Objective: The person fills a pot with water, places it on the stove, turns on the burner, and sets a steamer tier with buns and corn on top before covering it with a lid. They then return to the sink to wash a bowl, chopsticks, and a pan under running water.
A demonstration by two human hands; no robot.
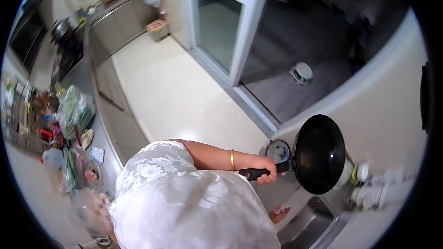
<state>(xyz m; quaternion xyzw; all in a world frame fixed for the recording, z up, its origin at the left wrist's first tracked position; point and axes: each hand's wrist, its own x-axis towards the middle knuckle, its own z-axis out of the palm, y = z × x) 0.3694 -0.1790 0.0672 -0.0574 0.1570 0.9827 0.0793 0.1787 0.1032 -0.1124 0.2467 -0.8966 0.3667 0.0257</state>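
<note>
My left hand (264, 168), with a gold bangle on its wrist, is wrapped round the black handle of a wok (319, 154). The wok is tilted, its dark inside showing, and a small glint lies on its surface. Below it is my right hand (279, 214), partly hidden by my white floral sleeve, its visible fingers stretched out and holding nothing that I can see. It is beside a metal sink (308, 221). Behind the wok's handle lies a round, glassy-looking item with a rim (277, 150).
Bagged green vegetables (75, 110), a white-bodied jug (51, 158) and other bags crowd the counter at left. A pot (61, 30) stands on the stove. A box (158, 30) sits on the floor near a sliding door (217, 23). A white stool-like object (302, 72) is beyond the doorway.
</note>
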